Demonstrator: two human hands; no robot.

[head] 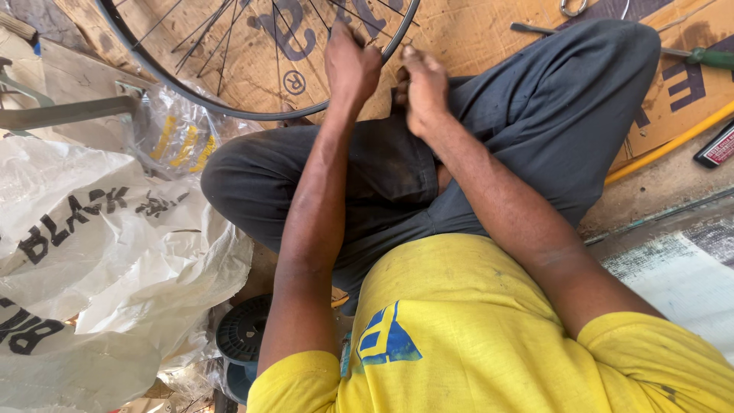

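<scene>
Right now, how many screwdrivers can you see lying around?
1: a green-handled screwdriver on the cardboard at upper right, beyond the knee. Others may be hidden under the plastic bags.

I have 1 view only, from the head camera, looking steeply down the person's own front, so nothing is shared with a second view. It sits close: the yellow cotton shirt (pixel 474 329) fills the bottom edge, and the brown cardboard sheet (pixel 474 30) on the floor lies at the top.
</scene>
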